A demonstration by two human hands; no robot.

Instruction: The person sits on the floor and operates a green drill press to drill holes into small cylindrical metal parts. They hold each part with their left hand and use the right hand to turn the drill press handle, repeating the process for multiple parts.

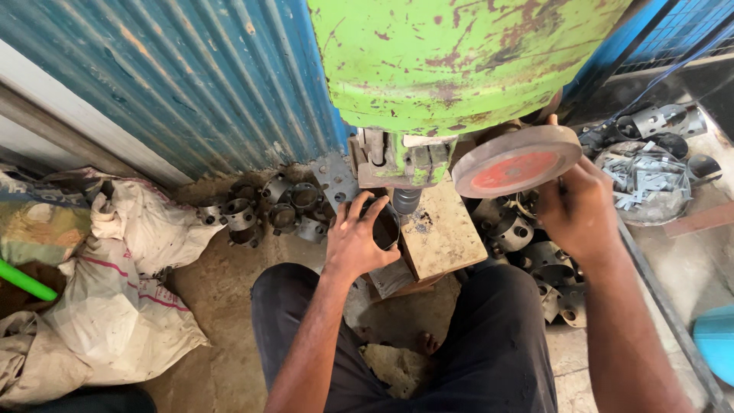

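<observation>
Sitting on dusty concrete floor (229,306), corrugated blue wall (191,76), sacks (122,306) beside.

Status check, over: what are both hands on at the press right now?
Left hand grips dark ring beside punch. Right hand on red-faced wheel. Rings piled either side, none under punch.

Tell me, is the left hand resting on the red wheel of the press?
No, the left hand holds a dark metal ring at the press base, while the right hand grips the red wheel.
</observation>
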